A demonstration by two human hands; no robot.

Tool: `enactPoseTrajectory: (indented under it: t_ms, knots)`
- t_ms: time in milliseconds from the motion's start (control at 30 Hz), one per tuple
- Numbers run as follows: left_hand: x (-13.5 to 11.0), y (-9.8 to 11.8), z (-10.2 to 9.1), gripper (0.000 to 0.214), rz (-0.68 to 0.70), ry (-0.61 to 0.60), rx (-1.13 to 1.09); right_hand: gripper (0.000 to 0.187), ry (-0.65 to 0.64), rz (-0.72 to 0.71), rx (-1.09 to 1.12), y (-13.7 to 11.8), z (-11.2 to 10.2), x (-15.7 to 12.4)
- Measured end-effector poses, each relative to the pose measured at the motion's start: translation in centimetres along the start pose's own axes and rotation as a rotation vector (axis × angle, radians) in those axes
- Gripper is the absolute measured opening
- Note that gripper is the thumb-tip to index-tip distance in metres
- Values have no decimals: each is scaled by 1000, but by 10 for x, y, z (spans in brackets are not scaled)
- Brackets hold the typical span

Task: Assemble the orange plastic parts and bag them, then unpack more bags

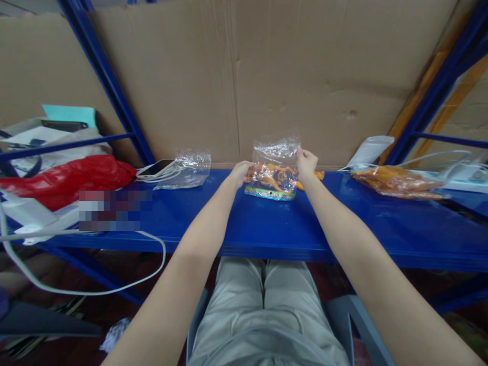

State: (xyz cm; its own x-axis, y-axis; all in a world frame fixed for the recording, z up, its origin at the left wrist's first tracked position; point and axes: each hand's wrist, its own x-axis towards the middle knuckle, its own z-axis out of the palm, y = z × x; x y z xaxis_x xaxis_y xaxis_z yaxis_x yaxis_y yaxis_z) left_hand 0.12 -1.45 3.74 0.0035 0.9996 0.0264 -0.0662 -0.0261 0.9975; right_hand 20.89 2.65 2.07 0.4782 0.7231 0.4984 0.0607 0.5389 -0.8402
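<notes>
A clear plastic bag [276, 151] with a colourful printed strip [270, 193] along its near edge is between my two hands, just over the blue shelf. Orange plastic pieces [269, 177] show in or behind the film; their exact kind is hard to make out. My left hand [240, 174] is closed at the bag's left side, beside the orange pieces. With fingers pinched, my right hand [306, 163] grips the bag's right edge. Another orange piece [319, 176] lies by my right wrist, partly hidden.
Left on the blue shelf [274, 229] are another clear bag [196, 170], a phone [160, 168] with a white cable and a red plastic bag [95, 175]. To the right sits a bag of orange pieces [392, 180]. Cardboard [305, 66] walls the back.
</notes>
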Motion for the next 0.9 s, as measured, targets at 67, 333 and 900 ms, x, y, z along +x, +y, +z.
enactPoseTrajectory:
  t_ms: [67, 333, 900]
  knots:
    - [-2, 2, 4, 20, 3, 32, -16, 48, 25, -46, -16, -1, 1, 0]
    - [-7, 5, 19, 22, 100, 183, 156, 51, 40, -131, -84, 1, 1, 4]
    - [2, -9, 10, 29, 196, -120, 245, 52, 187, -204, -126, 19, -17, 18]
